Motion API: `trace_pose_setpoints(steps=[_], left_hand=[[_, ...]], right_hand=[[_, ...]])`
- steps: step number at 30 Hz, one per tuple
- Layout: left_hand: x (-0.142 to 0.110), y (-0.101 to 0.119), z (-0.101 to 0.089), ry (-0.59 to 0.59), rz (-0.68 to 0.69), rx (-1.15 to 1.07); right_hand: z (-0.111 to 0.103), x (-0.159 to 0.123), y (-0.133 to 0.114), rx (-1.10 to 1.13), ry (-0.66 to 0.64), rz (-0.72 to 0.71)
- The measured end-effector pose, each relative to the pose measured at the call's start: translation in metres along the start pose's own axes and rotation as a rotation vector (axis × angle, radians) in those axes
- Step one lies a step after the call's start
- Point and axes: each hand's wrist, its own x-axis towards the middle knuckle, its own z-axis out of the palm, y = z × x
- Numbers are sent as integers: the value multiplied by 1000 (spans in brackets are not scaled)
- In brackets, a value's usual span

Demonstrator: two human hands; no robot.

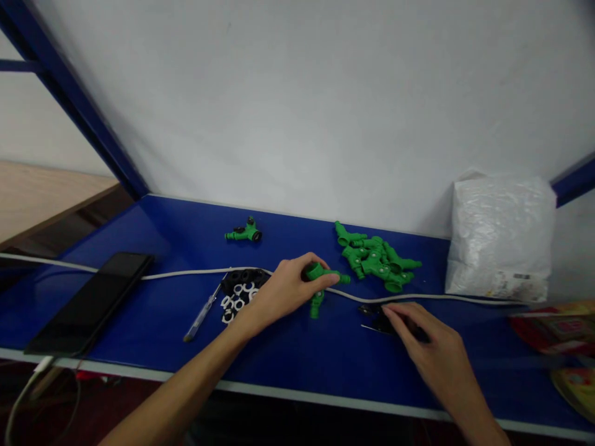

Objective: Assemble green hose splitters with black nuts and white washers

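Observation:
Near the middle of the blue table, my left hand (292, 282) is closed on a green plastic Y-shaped hose connector (317, 301), one branch pointing right and another toward me. To its right, my right hand (430, 337) reaches down to small black parts (367, 309) on the tabletop. Its thumb and index finger are pinched together there; what lies between them is too small to make out. Beyond both hands lies a pile of green Y connectors (376, 263). One green connector with black fittings (245, 230) sits apart at the back left.
Left of my left hand are white rings (239, 303), black rings (237, 279) and a clear-handled screwdriver (199, 319). A black tablet or phone (93, 303) lies farther left. A white cable (418, 297) crosses the table. A white plastic package (502, 235) stands at right against the wall.

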Motion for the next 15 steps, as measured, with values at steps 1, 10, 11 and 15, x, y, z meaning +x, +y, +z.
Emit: trace_pose_setpoints(steps=[1,10,11,15], left_hand=[[-8,-2,-1,-34,-10,68],[-1,-15,-9,-241,185,424],[4,-14,-11,-259,212,457],[20,-15,-21,-389,298,454]], right_hand=[[-2,-7,1,-24,-9,-56],[19,-1,-15,-314,-92,-224],[21,0,-15,-351,-108,-238],[28,5,-9,-428,-164,-309]])
